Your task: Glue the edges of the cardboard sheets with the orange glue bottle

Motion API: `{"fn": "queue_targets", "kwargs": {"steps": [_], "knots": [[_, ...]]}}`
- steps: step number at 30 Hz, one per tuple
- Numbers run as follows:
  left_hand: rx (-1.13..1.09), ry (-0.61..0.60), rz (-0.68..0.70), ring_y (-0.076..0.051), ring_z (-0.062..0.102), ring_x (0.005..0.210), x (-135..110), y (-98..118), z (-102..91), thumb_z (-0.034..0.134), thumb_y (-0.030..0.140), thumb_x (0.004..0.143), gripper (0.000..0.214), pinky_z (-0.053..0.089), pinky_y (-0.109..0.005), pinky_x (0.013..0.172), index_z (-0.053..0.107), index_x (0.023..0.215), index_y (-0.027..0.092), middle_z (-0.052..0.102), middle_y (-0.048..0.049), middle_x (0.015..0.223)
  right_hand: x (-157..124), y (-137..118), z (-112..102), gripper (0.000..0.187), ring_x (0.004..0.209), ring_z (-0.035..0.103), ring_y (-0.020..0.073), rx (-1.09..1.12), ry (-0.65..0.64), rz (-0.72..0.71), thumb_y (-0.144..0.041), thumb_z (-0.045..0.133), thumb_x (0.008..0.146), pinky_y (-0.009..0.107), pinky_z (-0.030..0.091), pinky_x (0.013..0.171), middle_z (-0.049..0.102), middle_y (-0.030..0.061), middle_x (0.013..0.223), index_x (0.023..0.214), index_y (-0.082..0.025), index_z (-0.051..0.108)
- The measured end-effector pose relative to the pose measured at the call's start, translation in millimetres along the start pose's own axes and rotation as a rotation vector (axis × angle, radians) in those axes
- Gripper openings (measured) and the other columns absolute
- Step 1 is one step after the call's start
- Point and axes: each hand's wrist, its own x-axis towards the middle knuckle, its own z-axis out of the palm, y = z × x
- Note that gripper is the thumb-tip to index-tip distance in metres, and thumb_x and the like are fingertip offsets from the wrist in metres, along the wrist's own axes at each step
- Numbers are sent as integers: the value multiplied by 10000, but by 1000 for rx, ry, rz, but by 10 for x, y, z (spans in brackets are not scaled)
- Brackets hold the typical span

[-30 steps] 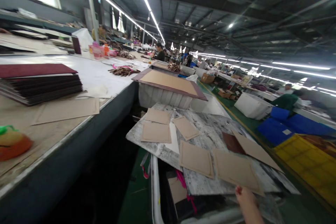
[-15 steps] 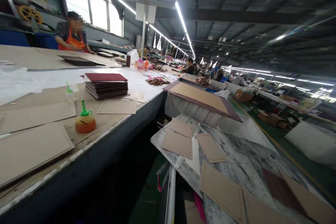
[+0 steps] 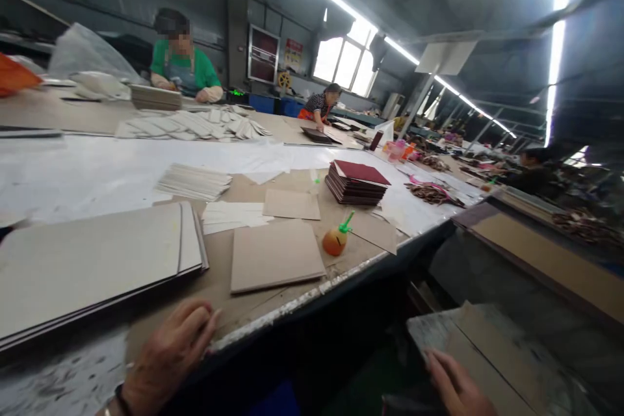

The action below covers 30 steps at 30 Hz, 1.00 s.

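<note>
My left hand rests palm down on the near edge of the long worktable, fingers stretched out, holding nothing. Just beyond it lie a stack of grey boards and a brown cardboard panel. My right hand lies with fingers spread on a brown card on the mottled side board at the lower right. An orange glue bottle with a green nozzle stands near the table edge. A pile of dark red covers sits further back.
White paper sheets and fanned grey cards cover the table's middle and back. A person in a green top and another in orange work at the far side. A brown-topped bin stands to the right.
The view has swung left from the side board to the long worktable. My left hand has come into view on the table edge, and my right hand shows again on the card.
</note>
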Motion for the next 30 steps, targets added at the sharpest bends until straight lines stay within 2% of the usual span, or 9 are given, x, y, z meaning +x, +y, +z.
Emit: {"fn": "queue_targets", "kwargs": {"steps": [2,6,8,11,15,19,21,25,30], "knots": [[-9,14,-39,-140,626,808,8,14,79,396,299,949,249,521,-218,760,590,844,183,618,-38,824,305,-572,429,390,844,671,271,150,-131,-75,-544,601,663,362,525,755,720,71,892,910,-252,679],[49,0,-90,-179,609,981,33,4,254,388,390,946,316,538,-283,834,583,1095,192,620,-79,1071,879,-1450,1237,667,962,645,273,254,-146,-158,-557,612,624,353,506,818,660,129,1108,1155,-156,562],[79,2,-104,-185,600,1010,38,-42,348,393,359,946,308,542,-292,835,571,1142,202,612,-86,1106,1055,-1645,1504,698,932,649,276,230,-136,-152,-566,625,602,357,507,792,657,128,1094,1158,-151,544],[93,36,-98,-178,607,988,6,-134,490,389,255,945,272,542,-275,826,593,1112,189,628,-95,1066,1170,-1742,1712,586,830,652,270,187,-139,-150,-573,640,591,359,503,753,681,84,898,1010,-168,581],[10,30,-142,-171,602,986,-94,-202,624,366,164,931,282,528,-250,841,624,1046,175,630,-110,1046,1166,-1808,1749,572,773,617,274,116,-108,-139,-630,654,554,379,483,731,621,38,765,914,-199,542],[-44,27,-196,-163,589,1014,-100,-179,605,358,140,932,288,508,-244,876,614,1062,167,624,-110,1058,1106,-1923,1580,606,752,581,261,65,-73,-121,-641,693,510,388,461,727,570,2,738,907,-217,521],[-63,23,-199,-157,599,993,-55,-159,558,394,161,931,247,507,-233,877,614,1045,154,633,-105,1036,1064,-1992,1425,594,790,583,244,161,-135,-152,-601,715,533,369,459,755,595,10,812,945,-210,541],[-96,12,-243,-149,608,983,1,-136,497,411,197,937,226,507,-237,889,614,1032,167,639,-83,1034,943,-2149,1095,567,896,593,247,471,-379,-141,-487,743,611,362,457,810,636,49,968,1066,-199,566],[-52,-14,-333,-160,606,1009,-47,-151,482,425,267,939,264,502,-264,917,563,1132,150,619,-91,1096,782,-2280,895,619,900,598,256,543,-460,-42,-486,751,603,369,473,801,630,66,995,1114,-212,537]]}}
